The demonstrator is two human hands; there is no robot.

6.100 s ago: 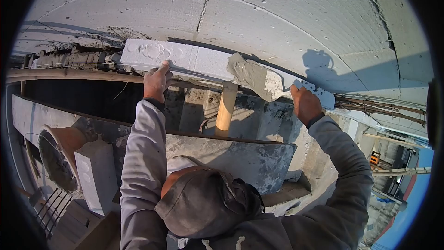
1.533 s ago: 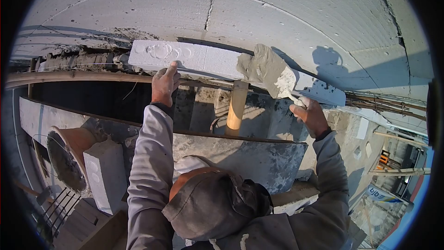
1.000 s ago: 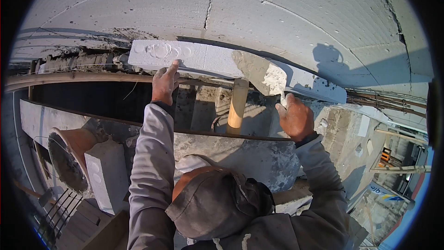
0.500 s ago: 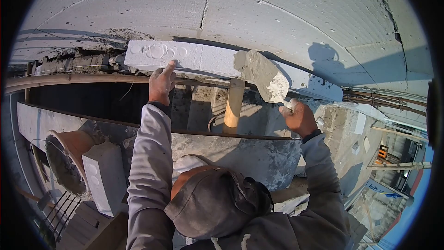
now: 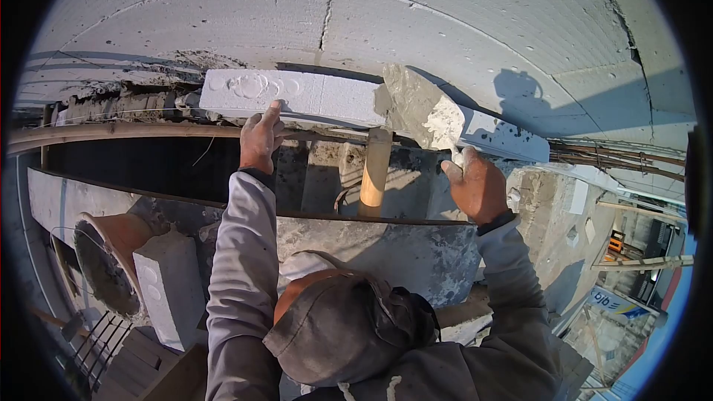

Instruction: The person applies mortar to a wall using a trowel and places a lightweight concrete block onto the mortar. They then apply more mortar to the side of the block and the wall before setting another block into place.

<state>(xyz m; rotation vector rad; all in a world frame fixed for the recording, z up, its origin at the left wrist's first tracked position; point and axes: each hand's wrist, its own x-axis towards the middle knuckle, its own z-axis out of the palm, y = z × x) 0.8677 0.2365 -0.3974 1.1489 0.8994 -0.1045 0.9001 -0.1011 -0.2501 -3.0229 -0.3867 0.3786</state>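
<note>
My left hand [image 5: 260, 139] rests at the near edge of a long white block [image 5: 334, 95]. Its fingertips touch the face beside round marks, and the fingers look loosely extended. Wrapped round a trowel's handle, my right hand [image 5: 479, 184] is closed. The trowel's wide blade [image 5: 445, 120] lies against the block's right end, with grey mortar [image 5: 405, 96] spread there. Right of the blade, a white surface flecked with mortar [image 5: 509, 137] continues the row. The blade hides where the two meet.
A pale block wall [image 5: 416, 37] rises behind the row. Below are a bamboo pole [image 5: 111, 132], an upright wooden post [image 5: 376, 171] and a dark gap. A mortar-coated bucket [image 5: 111, 260] and a loose white block [image 5: 167, 289] stand at left. My capped head [image 5: 342, 327] shows at the bottom.
The trowel blade and my right hand have shifted slightly up and left, and the blade has tilted more upright. My left hand has stayed at the block.
</note>
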